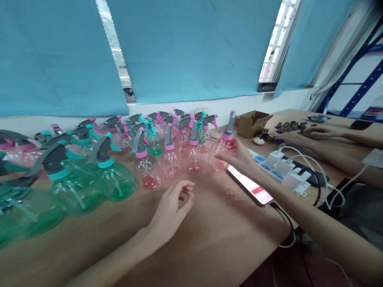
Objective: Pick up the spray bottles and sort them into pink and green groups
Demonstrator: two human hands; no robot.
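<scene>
My right hand (239, 157) is wrapped round a pink spray bottle (224, 147) with a grey trigger head, which stands on the wooden table (209, 239) at the right end of a row of pink bottles. My left hand (175, 203) hovers just above the table in front of that row, fingers loosely curled, holding nothing. Nearest to it are a pink bottle (146, 165) and another pink bottle (170, 159). Green spray bottles (115, 175) with teal collars stand to the left.
A phone (249, 185) on a cable lies under my right forearm. A white power strip (287, 169) with plugs sits to the right. A cardboard box (253, 122) stands behind. Another person's hands (299, 135) rest among small dark parts at the far right.
</scene>
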